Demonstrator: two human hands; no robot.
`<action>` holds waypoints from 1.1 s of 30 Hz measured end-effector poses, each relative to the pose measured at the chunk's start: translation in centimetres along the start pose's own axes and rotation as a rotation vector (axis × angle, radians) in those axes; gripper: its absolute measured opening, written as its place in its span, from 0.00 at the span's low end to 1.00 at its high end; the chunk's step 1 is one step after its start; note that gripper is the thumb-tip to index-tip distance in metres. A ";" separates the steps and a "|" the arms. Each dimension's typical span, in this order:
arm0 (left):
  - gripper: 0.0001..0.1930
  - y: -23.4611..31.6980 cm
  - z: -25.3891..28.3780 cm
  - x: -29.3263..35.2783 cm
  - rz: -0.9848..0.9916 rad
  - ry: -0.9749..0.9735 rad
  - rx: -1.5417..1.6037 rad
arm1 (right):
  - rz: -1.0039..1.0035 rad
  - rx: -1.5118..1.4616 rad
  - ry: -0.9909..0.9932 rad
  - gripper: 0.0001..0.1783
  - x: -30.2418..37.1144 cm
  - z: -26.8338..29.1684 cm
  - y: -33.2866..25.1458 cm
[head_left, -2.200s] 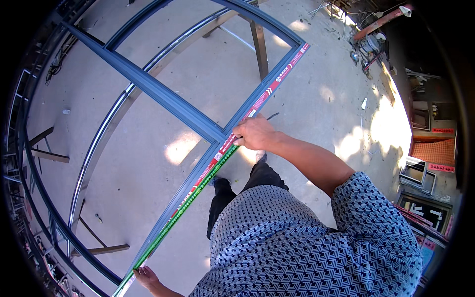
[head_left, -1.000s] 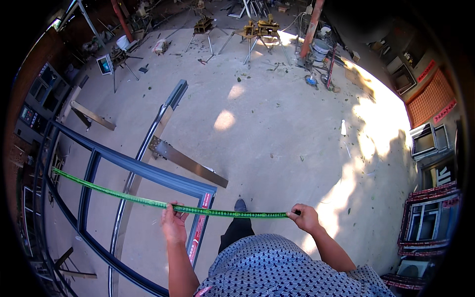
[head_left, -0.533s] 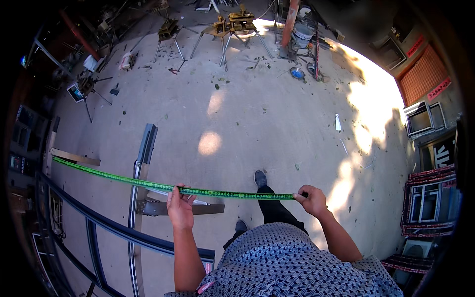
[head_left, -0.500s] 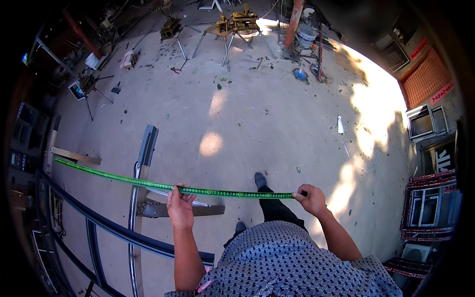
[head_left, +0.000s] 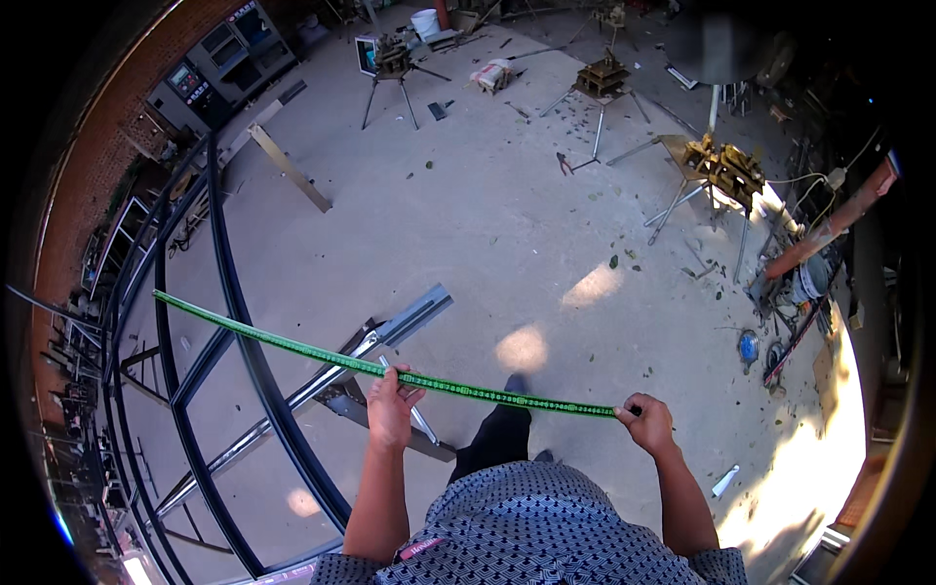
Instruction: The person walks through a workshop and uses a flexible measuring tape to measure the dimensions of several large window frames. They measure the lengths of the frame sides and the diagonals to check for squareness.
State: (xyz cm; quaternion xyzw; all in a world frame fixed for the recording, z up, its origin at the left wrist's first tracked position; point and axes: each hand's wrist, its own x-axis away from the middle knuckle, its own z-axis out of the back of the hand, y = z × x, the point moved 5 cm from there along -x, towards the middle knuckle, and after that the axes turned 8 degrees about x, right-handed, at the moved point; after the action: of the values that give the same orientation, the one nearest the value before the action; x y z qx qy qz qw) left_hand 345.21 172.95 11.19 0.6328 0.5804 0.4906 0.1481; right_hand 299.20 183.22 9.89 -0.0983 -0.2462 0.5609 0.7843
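A long green tape measure blade (head_left: pixel 497 396) stretches across in front of me, from over the dark metal frame (head_left: pixel 278 414) on the left to my right hand. My left hand (head_left: pixel 392 414) has thumb and fingers closed on the blade partway along it. At the blade's right end, the fingers of my right hand (head_left: pixel 648 424) are curled around it; whatever lies inside them is mostly hidden. The blade's free left end hangs over the frame's bars. Below the blade, a grey metal rail (head_left: pixel 419 310) runs slantwise under the frame.
Tripod-legged machines (head_left: pixel 726 171) stand at the far right, near a reddish post (head_left: pixel 829 234). A wooden strip (head_left: pixel 291 168) lies ahead on the left. Beyond it stands a grey cabinet (head_left: pixel 219 73). A blue round object (head_left: pixel 748 346) is on the floor at right.
My view has turned left, bringing more of the dark frame and the cabinet into sight. The blade's left end now hangs over the frame's bars. Both hands keep their grip.
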 end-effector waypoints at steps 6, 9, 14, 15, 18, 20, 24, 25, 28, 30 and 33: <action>0.13 0.6 -2.4 -11.1 -0.067 0.100 0.062 | 0.078 0.032 -0.045 0.14 -13.4 -1.2 -2.2; 0.12 1.1 -6.3 -17.6 0.008 0.129 0.042 | -0.038 -0.003 -0.113 0.14 -18.6 0.3 -3.5; 0.12 5.1 -13.8 -27.7 -0.019 0.083 0.042 | -0.059 -0.084 -0.083 0.14 -28.9 3.1 -5.2; 0.12 6.0 -15.1 -29.3 -0.029 0.095 0.046 | -0.046 -0.077 -0.096 0.14 -31.0 3.7 -6.2; 0.12 7.7 -18.0 -34.3 -0.076 0.117 0.079 | -0.019 -0.048 -0.146 0.15 -38.0 5.0 -8.9; 0.12 8.4 -19.0 -37.7 -0.116 0.142 0.102 | -0.011 -0.018 -0.190 0.15 -43.3 4.8 -10.1; 0.13 9.9 -19.4 -43.4 -0.178 0.280 0.142 | 0.175 -0.024 -0.188 0.15 -55.4 3.6 -13.9; 0.13 10.3 -19.5 -44.3 -0.181 0.323 0.135 | 0.183 -0.008 -0.220 0.15 -58.0 3.6 -15.2; 0.12 12.9 -20.7 -47.8 -0.214 0.395 0.155 | 0.243 -0.011 -0.341 0.16 -67.2 3.5 -19.1; 0.12 15.2 -21.3 -49.4 -0.253 0.456 0.154 | 0.402 0.046 -0.326 0.16 -72.6 4.8 -23.6; 0.12 18.2 -22.1 -51.4 -0.318 0.525 0.190 | 0.473 0.165 -0.365 0.16 -80.3 5.9 -30.7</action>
State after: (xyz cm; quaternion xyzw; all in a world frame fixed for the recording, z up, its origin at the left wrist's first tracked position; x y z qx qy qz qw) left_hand 346.37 114.13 12.34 0.3969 0.7337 0.5515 0.0083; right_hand 301.71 97.21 6.04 0.0137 -0.3070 0.7544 0.5800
